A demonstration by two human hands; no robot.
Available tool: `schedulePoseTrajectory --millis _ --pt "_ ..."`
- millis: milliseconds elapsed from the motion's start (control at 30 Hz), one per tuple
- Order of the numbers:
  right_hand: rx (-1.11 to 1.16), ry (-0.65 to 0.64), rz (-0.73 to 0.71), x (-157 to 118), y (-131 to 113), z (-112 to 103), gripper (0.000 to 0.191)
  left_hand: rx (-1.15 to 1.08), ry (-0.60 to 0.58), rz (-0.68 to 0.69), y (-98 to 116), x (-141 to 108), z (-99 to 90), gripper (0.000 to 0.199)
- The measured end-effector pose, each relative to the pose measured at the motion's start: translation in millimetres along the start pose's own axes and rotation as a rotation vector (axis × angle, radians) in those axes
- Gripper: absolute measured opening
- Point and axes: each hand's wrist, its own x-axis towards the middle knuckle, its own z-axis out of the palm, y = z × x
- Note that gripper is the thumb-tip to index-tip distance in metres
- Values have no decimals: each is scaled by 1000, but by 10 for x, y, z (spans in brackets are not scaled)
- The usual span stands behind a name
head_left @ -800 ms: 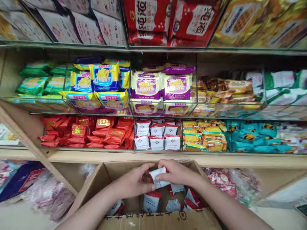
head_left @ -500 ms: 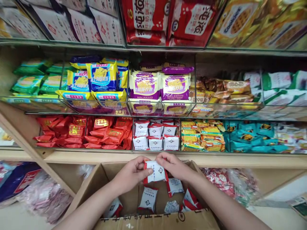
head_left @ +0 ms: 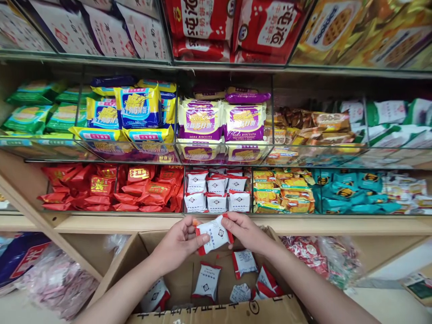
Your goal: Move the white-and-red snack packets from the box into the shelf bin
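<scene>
Head camera view, which I follow from where I stand, shows two bare hands working above an open cardboard box (head_left: 216,313). Between them is one small white packet (head_left: 215,234) with red ends, and it is tilted, with its right end higher. The left hand (head_left: 178,243) is closed around the left end, the thumb lying flat on the printed face and the fingers bent behind. The right hand (head_left: 245,231) pinches the upper right corner between thumb and fingers, so this grip also is closed on the same packet. The packet is held over the far part of the box, just before the wooden ledge (head_left: 303,223) of the shelf.

Inside the box, some similar packets (head_left: 207,280) lie apart on the brown bottom, a few at the left and more at the right, near the front flap. Behind the hands, on the lowest display row, more white packets (head_left: 216,202) stand in a clear compartment. To the left of them I see shiny red packets (head_left: 151,193); to the right, yellow packets (head_left: 297,199), and then teal packets (head_left: 346,191). Above are purple biscuit packs (head_left: 245,121).
</scene>
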Motion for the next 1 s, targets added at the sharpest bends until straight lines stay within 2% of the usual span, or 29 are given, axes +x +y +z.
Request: schedulePoseTrajectory --millis 100,167,233,333,367,400,467,533,633,767,900,1000 --pt "22 -40 -17 -2 40 19 31 10 19 3 -20 7 -9 33" --pt "-10 -34 -83 -9 44 41 31 32 33 1 -16 14 -18 34" --pt "-110 102 -218 -10 6 40 28 71 39 1 -3 20 -30 32" --pt "-406 457 -539 39 -139 -43 30 143 29 2 -13 26 -48 30" --pt "-545 531 -647 74 -201 -92 30 177 12 -6 -32 28 -52 30" --pt "-696 558 -733 119 -263 -148 30 218 -12 -15 -59 29 -52 28" --pt "-975 496 -796 231 -369 -262 29 330 -68 -33 -126 25 -43 23" --pt "-1164 413 -737 357 -439 -358 31 447 -117 -47 -191 13 -23 18" --pt "-1283 331 -574 526 -498 -443 35 556 -183 -77 -260 -10 6 16" --pt "-1204 305 -386 699 -552 -483 37 685 -239 -76 -306 -28 -16 19" --pt "-1119 308 -340 817 -589 -507 28 847 -298 -64 -343 -38 -89 24" --pt "-1089 259 -331 857 -622 -526 24 949 -332 -100 -366 -47 -125 24"
